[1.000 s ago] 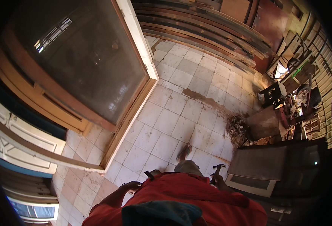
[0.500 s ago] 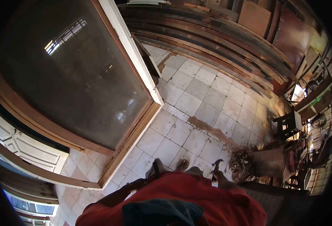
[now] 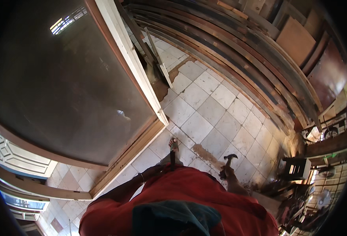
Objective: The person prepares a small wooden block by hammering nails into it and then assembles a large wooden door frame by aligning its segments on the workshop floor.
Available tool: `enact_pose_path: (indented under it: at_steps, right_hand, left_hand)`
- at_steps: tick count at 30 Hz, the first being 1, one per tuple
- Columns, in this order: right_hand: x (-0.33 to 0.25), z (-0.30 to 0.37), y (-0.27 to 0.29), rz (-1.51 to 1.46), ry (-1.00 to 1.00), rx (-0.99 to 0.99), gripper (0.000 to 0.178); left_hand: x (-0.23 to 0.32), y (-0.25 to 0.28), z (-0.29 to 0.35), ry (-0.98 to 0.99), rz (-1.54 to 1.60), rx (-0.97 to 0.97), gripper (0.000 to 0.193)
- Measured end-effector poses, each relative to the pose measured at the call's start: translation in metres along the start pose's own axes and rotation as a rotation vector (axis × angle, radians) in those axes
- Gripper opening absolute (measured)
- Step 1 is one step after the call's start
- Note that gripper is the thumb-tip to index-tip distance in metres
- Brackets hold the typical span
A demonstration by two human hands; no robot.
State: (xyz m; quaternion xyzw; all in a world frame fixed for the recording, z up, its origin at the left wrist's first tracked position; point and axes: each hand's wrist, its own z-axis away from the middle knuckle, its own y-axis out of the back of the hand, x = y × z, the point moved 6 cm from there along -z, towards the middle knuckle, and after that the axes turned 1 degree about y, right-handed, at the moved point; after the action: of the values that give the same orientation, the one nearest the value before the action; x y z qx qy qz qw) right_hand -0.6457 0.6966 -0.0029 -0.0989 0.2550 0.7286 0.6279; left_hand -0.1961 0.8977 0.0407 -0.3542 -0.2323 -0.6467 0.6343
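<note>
Above the pale tiled floor, here's the right hand, fingers wrapped round a claw hammer, its head poking out ahead; the left hand sits by a dark bar-like thing, and whether those fingers grip, I can't tell.

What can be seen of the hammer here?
The hammer has a dark, curved head that looks like metal and a dark handle, its lower part hidden by the person's right grip, which holds it. The head points away from the body, over the tiled floor. Handle material is unclear; nothing else appears to touch it.
</note>
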Motion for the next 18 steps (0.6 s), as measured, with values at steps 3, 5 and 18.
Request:
enact_pose_path:
  at_steps: [3, 5, 18]
  right_hand:
    - [-0.039, -0.022, 0.001, -0.052, -0.018, 0.044, 0.023]
    - [-0.088, -0.029, -0.007, -0.069, -0.023, 0.054, 0.020]
    - [-0.443, -0.201, -0.082, -0.431, 0.361, -0.125, 0.030]
  left_hand:
    - [0.036, 0.034, -0.032, 0.171, 0.096, 0.047, 0.067]
    - [0.068, 0.059, -0.055, 0.240, -0.185, 0.097, 0.063]
    - [0.345, 0.187, -0.256, -0.081, -0.393, 0.136, 0.025]
